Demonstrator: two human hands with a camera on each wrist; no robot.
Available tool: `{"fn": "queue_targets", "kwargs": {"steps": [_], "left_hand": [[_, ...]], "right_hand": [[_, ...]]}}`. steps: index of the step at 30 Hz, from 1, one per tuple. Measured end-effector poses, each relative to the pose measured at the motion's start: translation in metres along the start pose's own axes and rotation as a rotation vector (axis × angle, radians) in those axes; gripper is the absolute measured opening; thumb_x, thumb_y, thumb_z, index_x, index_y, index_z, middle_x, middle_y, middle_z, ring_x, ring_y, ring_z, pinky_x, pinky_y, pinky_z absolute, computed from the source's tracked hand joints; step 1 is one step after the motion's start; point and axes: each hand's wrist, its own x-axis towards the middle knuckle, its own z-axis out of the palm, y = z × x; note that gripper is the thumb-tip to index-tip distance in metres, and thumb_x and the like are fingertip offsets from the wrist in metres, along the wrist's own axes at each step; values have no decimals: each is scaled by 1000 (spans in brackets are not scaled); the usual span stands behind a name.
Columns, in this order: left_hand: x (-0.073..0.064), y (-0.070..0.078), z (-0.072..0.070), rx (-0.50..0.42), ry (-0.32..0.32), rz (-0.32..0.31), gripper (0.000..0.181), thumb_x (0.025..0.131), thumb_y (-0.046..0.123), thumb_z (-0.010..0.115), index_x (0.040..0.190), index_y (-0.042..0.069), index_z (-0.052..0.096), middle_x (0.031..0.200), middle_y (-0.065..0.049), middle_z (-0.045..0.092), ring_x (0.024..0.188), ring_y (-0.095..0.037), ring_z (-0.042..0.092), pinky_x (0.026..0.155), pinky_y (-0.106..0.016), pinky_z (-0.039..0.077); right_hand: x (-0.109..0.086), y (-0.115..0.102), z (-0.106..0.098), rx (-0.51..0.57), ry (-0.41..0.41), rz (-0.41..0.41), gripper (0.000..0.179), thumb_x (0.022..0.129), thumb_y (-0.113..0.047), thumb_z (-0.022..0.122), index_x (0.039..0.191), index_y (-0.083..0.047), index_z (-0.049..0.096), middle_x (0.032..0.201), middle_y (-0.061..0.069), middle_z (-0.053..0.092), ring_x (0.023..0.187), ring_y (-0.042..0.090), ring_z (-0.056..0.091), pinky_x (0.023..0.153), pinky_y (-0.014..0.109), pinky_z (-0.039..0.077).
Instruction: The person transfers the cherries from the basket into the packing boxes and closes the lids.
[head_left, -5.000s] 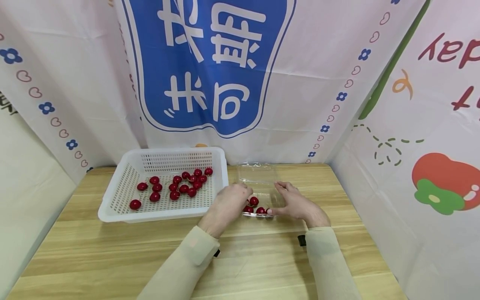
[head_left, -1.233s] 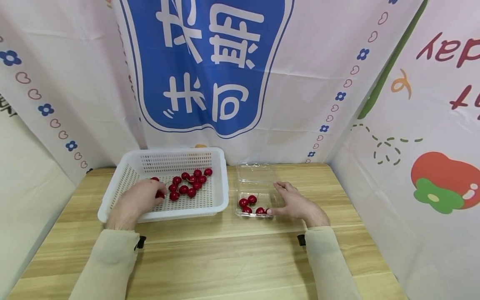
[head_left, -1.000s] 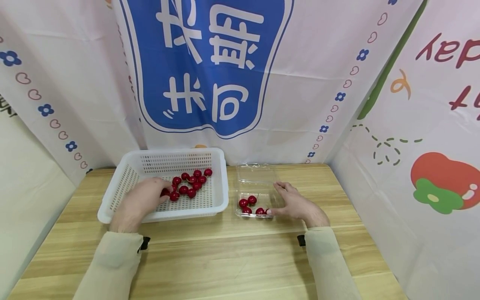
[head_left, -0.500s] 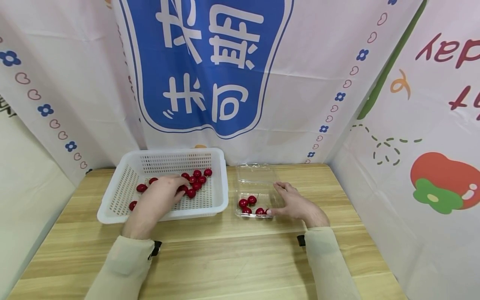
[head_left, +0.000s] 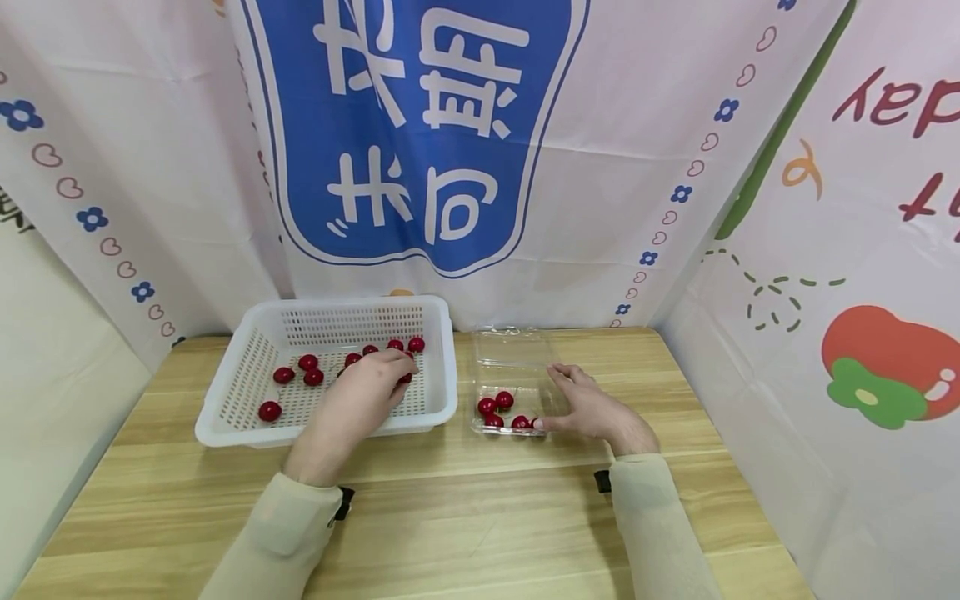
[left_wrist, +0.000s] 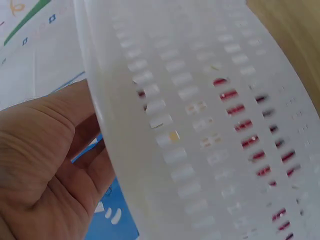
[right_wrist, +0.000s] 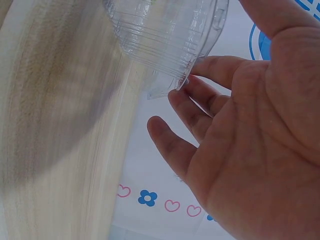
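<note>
My left hand [head_left: 356, 400] reaches over the white plastic basket [head_left: 219, 425], pinching a red cherry [head_left: 405, 378] between its fingertips. Behind and below the fingers lie more cherries [head_left: 416, 344], partly hidden by the hand. In the left wrist view the basket's slotted wall [left_wrist: 145, 165] hides the fingertips. To the right, my right hand [head_left: 592, 408] holds the side of a clear plastic clamshell box [head_left: 480, 379], thumb at the front corner and fingers toward the hinge. Several cherries [head_left: 487, 406] sit inside the box, and its lid [head_left: 513, 346] is folded back.
A few cherries [head_left: 283, 375] lie apart in the left part of the basket. Both containers stand on a wood-grain table [head_left: 465, 517], near its back edge. Printed cloth [head_left: 592, 250] hangs behind and along the sides.
My left hand went from the box back to the basket, picked up a cherry on the left side, and has carried it rightward over the cluster. The right hand stays at the box.
</note>
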Motion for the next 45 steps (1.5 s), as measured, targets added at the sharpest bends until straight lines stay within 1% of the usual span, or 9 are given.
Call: {"fn": "queue_targets", "kwargs": {"steps": [3, 10, 16, 20, 27, 34, 39, 42, 45], "left_hand": [[3, 7, 2, -11, 8, 13, 16, 105, 0, 83, 121, 2, 86, 125, -16, 87, 119, -36, 84, 108, -53, 72], [9, 26, 8, -33, 35, 45, 14, 106, 1, 83, 120, 3, 87, 122, -13, 87, 115, -33, 84, 105, -50, 73], [13, 45, 14, -27, 44, 91, 15, 108, 6, 84, 122, 5, 87, 125, -11, 87, 119, -33, 83, 109, -48, 72], [17, 56, 19, -19, 46, 127, 16, 108, 6, 84, 124, 4, 86, 126, -12, 87, 120, -33, 84, 109, -47, 72], [21, 73, 33, -2, 14, 165, 15, 107, 9, 86, 122, 8, 86, 124, -8, 86, 114, -32, 84, 103, -44, 73], [26, 87, 46, -5, -19, 207, 24, 102, 3, 88, 125, 7, 84, 125, -9, 85, 117, -29, 83, 103, -41, 73], [30, 95, 59, -27, -58, 201, 23, 105, 5, 86, 127, 9, 84, 124, -8, 85, 115, -28, 84, 101, -41, 74], [32, 99, 65, -10, -92, 195, 25, 105, 7, 86, 129, 10, 83, 126, -7, 85, 113, -27, 84, 101, -41, 74], [34, 103, 73, 25, -109, 201, 23, 105, 8, 86, 128, 11, 82, 125, -6, 85, 108, -26, 85, 96, -39, 75]], "right_hand": [[0, 0, 0, -2, 1, -1, 116, 103, -47, 91, 185, 0, 24, 194, 28, 21, 180, 56, 23, 146, 76, 28], [-1, 0, 0, 2, 2, 0, 115, 103, -47, 91, 185, 0, 25, 194, 28, 22, 180, 56, 23, 146, 75, 28], [-1, 0, 0, 4, 4, -4, 117, 102, -49, 91, 185, 0, 24, 194, 29, 21, 180, 56, 22, 145, 76, 28], [-1, 0, -1, 7, 5, -3, 118, 102, -48, 92, 185, 0, 24, 193, 29, 21, 179, 57, 23, 145, 77, 29], [-1, 0, -1, -4, 5, -6, 117, 103, -48, 91, 186, -2, 22, 193, 29, 22, 179, 57, 25, 144, 77, 30], [0, -1, 0, -13, 7, 0, 116, 103, -47, 91, 186, -2, 23, 192, 29, 24, 178, 56, 27, 145, 75, 31], [1, 0, 0, -9, 7, 1, 116, 103, -47, 91, 186, -2, 23, 193, 28, 24, 179, 55, 26, 145, 74, 31], [1, 0, 0, -2, 8, 4, 116, 103, -47, 91, 186, -3, 23, 193, 27, 24, 179, 55, 26, 145, 74, 31], [0, 0, 0, 3, 6, 6, 116, 103, -47, 91, 186, -3, 23, 193, 28, 23, 179, 55, 25, 145, 74, 31]]}}
